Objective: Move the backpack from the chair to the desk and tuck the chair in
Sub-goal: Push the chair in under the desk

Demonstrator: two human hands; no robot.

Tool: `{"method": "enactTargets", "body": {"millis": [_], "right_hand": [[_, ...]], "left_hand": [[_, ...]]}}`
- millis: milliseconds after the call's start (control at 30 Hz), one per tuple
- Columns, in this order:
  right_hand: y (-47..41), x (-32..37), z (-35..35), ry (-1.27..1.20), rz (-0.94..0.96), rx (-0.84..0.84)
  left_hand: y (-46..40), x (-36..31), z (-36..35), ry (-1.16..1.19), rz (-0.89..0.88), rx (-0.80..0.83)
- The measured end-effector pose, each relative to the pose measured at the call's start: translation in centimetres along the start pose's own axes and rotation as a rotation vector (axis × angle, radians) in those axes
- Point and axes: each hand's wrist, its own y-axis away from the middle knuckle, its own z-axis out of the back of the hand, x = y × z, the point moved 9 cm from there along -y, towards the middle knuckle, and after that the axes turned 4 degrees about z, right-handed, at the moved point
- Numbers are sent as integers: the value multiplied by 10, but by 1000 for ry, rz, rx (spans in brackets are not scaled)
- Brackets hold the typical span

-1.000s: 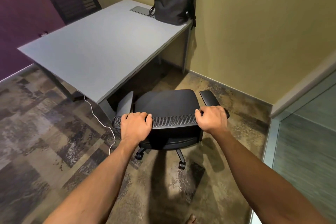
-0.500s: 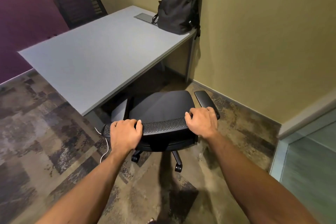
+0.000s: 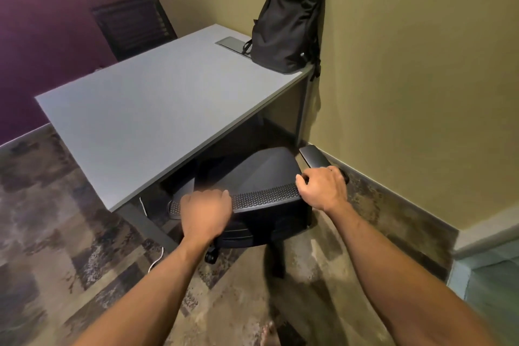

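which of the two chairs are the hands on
The near chair, at the desk's front edge: left hand and right hand rest on its mesh backrest top. The far chair by the purple wall is untouched.

A grey desk (image 3: 146, 109) stands in the corner, its far right end against the yellow wall. A black backpack (image 3: 289, 19) sits upright on that far right corner of the top, leaning on the wall. Just left of it a flat grey panel (image 3: 230, 43) is set flush in the surface. The patchy brown and grey carpet (image 3: 50, 219) carries the desk legs, a black office chair (image 3: 258, 174) partly under the desk edge, and a white cable (image 3: 156, 261).
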Motion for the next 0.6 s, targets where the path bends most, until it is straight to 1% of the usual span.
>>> {"method": "enactTargets", "body": {"millis": [400, 600], "right_hand": [[-105, -34, -8, 12, 97, 58], [-151, -54, -15, 8, 179, 44]], "left_hand": [[-77, -40, -17, 3, 113, 21], [-104, -64, -23, 15, 167, -51]]}}
